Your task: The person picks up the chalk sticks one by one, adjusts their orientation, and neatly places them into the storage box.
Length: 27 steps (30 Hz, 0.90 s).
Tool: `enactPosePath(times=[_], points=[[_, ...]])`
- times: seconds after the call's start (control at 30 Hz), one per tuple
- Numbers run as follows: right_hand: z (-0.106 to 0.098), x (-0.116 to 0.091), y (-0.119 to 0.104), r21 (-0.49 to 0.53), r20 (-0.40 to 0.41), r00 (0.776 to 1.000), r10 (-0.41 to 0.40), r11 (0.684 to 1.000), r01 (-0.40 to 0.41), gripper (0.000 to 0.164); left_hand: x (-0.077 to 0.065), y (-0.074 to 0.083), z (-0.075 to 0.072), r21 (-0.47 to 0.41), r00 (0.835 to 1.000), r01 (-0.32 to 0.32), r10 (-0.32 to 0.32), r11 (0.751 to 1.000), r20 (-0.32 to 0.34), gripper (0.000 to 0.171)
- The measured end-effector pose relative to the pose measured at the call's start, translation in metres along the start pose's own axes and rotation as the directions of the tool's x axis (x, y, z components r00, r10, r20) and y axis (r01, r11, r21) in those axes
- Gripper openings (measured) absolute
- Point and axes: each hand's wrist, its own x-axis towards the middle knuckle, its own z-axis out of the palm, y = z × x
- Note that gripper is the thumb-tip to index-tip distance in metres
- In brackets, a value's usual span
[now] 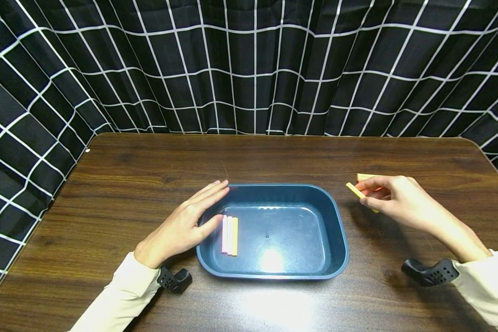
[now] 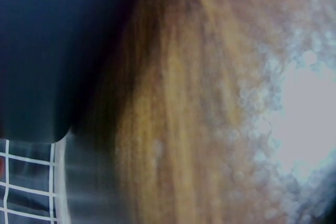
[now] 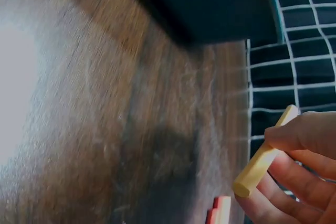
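My right hand (image 1: 392, 198) pinches a yellow chalk stick (image 3: 257, 169) between thumb and fingers, raised over the table to the right of a blue plastic tray (image 1: 274, 277). Behind that hand lies another pale yellow chalk stick (image 1: 365, 177), partly hidden by the fingers. A red chalk stick (image 3: 211, 216) shows below the hand in the right wrist view. With fingers extended, my left hand (image 1: 184, 223) rests at the tray's left rim, thumb reaching inside. Inside, near the thumb, a pink stick (image 1: 224, 237), a paler pink one (image 1: 230, 237) and a yellow one (image 1: 234, 237) lie side by side.
The brown wooden table (image 1: 120, 193) extends around the tray. Behind it hangs a black curtain (image 1: 240, 69) with a white grid, which also runs along the left side. Each wrist wears a black camera band (image 1: 174, 280).
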Motion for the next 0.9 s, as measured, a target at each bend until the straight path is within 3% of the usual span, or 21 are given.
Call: enactPosePath(times=[0.7,0.9], points=[[-0.002,0.0,-0.036,0.121,-0.04,0.997,0.06,0.991,-0.055,0.028,0.0,-0.001,-0.001,-0.009,1.0,0.016,-0.016,1.0,0.007,0.057],[-0.002,0.001,-0.048,0.187,-0.015,0.997,0.076,0.98,-0.072,0.031,0.0,0.0,-0.001,-0.004,1.0,0.021,-0.021,1.0,0.008,0.057]])
